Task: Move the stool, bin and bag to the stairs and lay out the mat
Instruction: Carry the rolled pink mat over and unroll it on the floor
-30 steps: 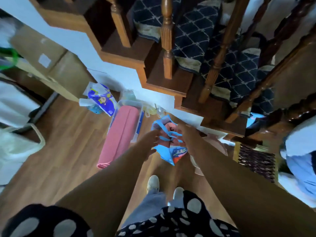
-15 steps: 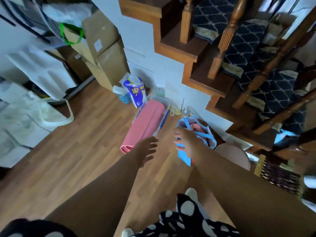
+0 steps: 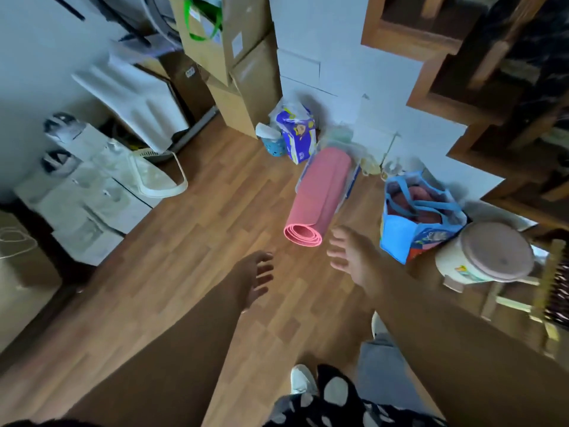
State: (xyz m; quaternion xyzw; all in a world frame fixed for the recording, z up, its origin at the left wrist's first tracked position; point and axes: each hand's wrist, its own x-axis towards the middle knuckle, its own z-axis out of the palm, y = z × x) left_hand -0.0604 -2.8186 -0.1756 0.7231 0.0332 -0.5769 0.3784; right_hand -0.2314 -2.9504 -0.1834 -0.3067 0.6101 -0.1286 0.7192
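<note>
A rolled pink mat (image 3: 320, 195) lies on the wood floor, its far end resting on a clear plastic box by the white stair wall. A blue bag (image 3: 415, 217) with something red inside stands to its right against the stairs. Right of the bag is a cream bin with a pinkish lid (image 3: 489, 257), beside a woven wooden stool (image 3: 551, 291) at the frame edge. My left hand (image 3: 252, 278) and my right hand (image 3: 351, 257) hover just short of the mat's near end, fingers spread, holding nothing.
Stacked cardboard boxes (image 3: 240, 75) stand at the back by the wall. A purple package (image 3: 298, 134) and a small blue basket (image 3: 274, 143) sit left of the mat. White foam pieces and a white basket (image 3: 154, 177) crowd the left side. Wooden stairs (image 3: 480, 97) rise at right.
My right hand has let go of the blue bag, which now stands by the stairs. Both hands have moved left toward the mat, and the view has swung left.
</note>
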